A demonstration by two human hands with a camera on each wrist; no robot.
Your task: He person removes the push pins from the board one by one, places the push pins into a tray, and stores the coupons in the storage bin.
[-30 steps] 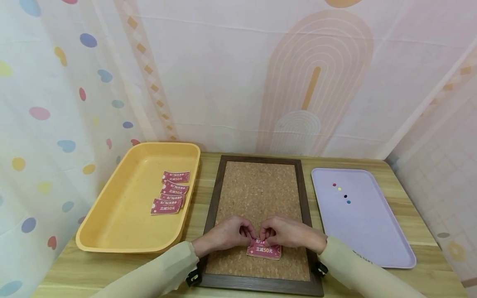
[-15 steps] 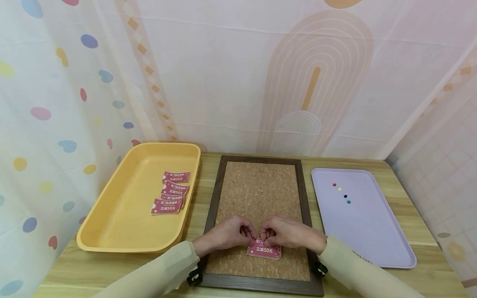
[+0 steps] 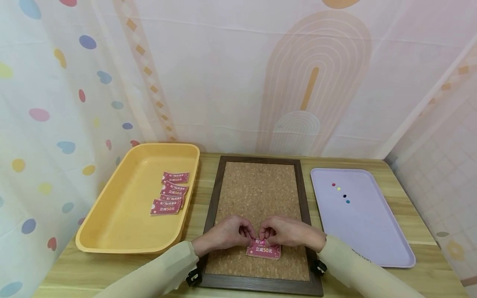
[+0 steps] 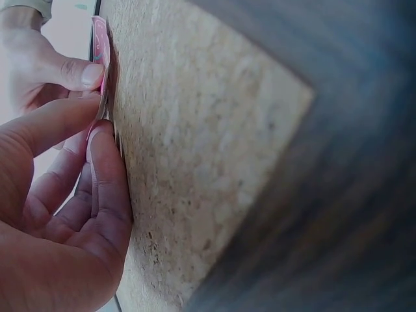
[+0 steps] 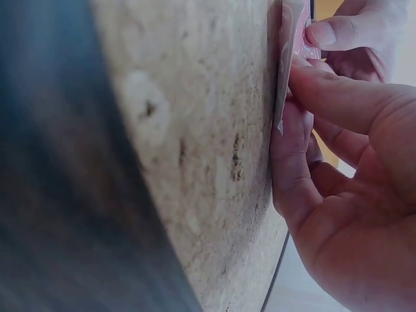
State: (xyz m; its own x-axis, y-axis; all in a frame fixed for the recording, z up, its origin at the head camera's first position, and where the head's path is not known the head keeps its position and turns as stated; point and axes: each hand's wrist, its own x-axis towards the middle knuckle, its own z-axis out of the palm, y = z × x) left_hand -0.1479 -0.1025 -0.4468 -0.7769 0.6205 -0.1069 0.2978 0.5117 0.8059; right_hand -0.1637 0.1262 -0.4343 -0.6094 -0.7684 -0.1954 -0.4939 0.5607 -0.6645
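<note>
A red paper coupon (image 3: pixel 263 251) with white and yellow print lies over the lower part of a cork board (image 3: pixel 261 190). My left hand (image 3: pixel 231 233) pinches its upper left edge between thumb and finger. Close beside it, my right hand (image 3: pixel 288 231) pinches the upper edge farther right. A small bright pink spot shows at the right fingertips; what it is cannot be made out. In the left wrist view the coupon (image 4: pixel 101 49) is seen edge-on, slightly lifted off the cork. The right wrist view shows the coupon's (image 5: pixel 284 71) pale back edge between the right fingers.
Left of the board stands a yellow tray (image 3: pixel 123 223) with several overlapping red coupons (image 3: pixel 166 207) along its right side. A lilac tray (image 3: pixel 367 231) on the right bears several small coloured dots (image 3: pixel 345 196). The dark frame (image 3: pixel 261 285) borders the cork. A printed curtain hangs behind.
Both hands and the coupon stay in nearly the same place. A bright pink spot shows more clearly at the right fingertips now. The view has shifted very slightly.
</note>
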